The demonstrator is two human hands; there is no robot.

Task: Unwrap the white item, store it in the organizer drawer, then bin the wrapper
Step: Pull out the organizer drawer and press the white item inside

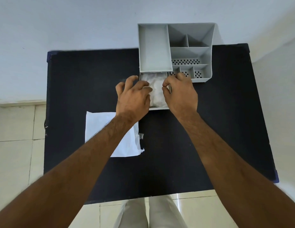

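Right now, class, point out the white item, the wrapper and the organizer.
white item [157, 91], head view, crumpled middle between the hands
wrapper [97, 127], head view, flat left part on the table
organizer [154, 46], head view, floor of its big left compartment

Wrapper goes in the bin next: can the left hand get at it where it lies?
Probably yes. The wrapper lies flat on the black table, directly under the left forearm; nothing rests on it. The left hand is open at the drawer.
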